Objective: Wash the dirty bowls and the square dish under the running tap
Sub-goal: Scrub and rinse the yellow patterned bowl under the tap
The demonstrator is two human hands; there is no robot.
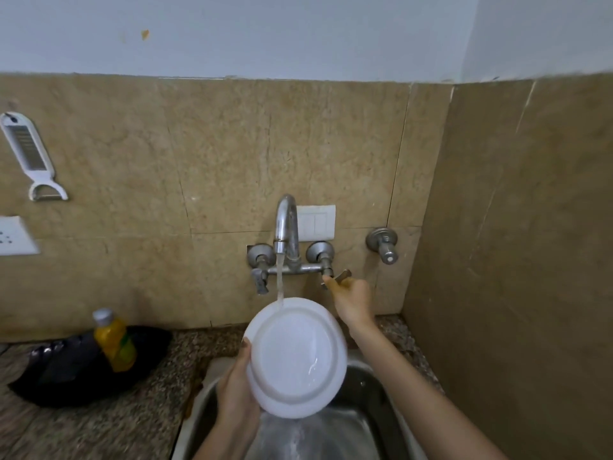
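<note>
My left hand [236, 390] grips the left rim of a round white bowl [296, 358], held tilted over the steel sink [371, 406] with its inside facing me. Water streams from the chrome tap [286, 227] onto the bowl's upper rim and pours off its lower edge into the sink. My right hand [351, 298] reaches up to the wall and holds the tap's right handle [341, 275] in its fingers. No other bowl or square dish shows in this view.
A yellow bottle [114, 340] stands on a black cloth or bag [83, 366] on the speckled counter at the left. A white peeler-grater [30, 154] hangs on the tiled wall. A second valve [383, 244] sticks out right of the tap; a side wall stands close on the right.
</note>
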